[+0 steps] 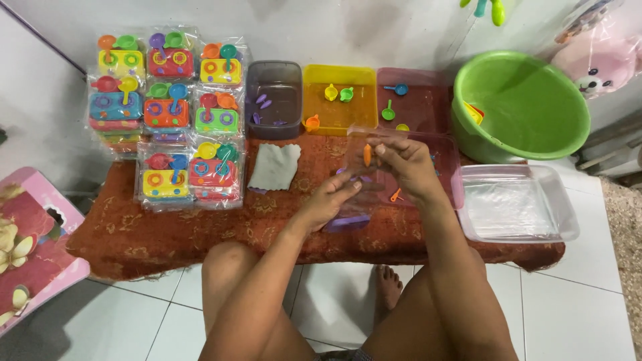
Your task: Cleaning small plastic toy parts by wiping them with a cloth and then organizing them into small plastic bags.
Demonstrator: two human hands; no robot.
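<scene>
Clear plastic bag [364, 157] sits dead centre of the desk [267, 220], held up between both hands over the red cloth. Right hand [406, 167] is pinched shut on the bag's top edge at about 1 o'clock from the left, with a small orange toy piece [367, 154] at its fingertips, seemingly at the bag mouth. Left hand [331, 199] is closed on the bag's lower part, near a purple piece [348, 222] at the bottom.

Handling, my read: the bag is thin film, near weightless, limp and slick; it will fold or slip unless taken by the rim with a pinch on both sides. The toy pieces look like hard light plastic, easy to drop.

Around it:
- 10 o'clock: stacks of packed toy sets [167, 110] in clear wrap.
- 12 o'clock: grey bin [274, 99], yellow bin [338, 100], pink bin [411, 100] with small loose parts.
- 2 o'clock: green basin [521, 103].
- 3 o'clock: clear tray [515, 204] with flat bags.
- 11 o'clock, close in: grey cloth [275, 167].

Hard to make out: bag outline is nearly invisible against the cloth, so its contents and open end are unclear. A pink tray [447, 167] behind the right hand is mostly hidden. Basin contents cut off by its wall.
</scene>
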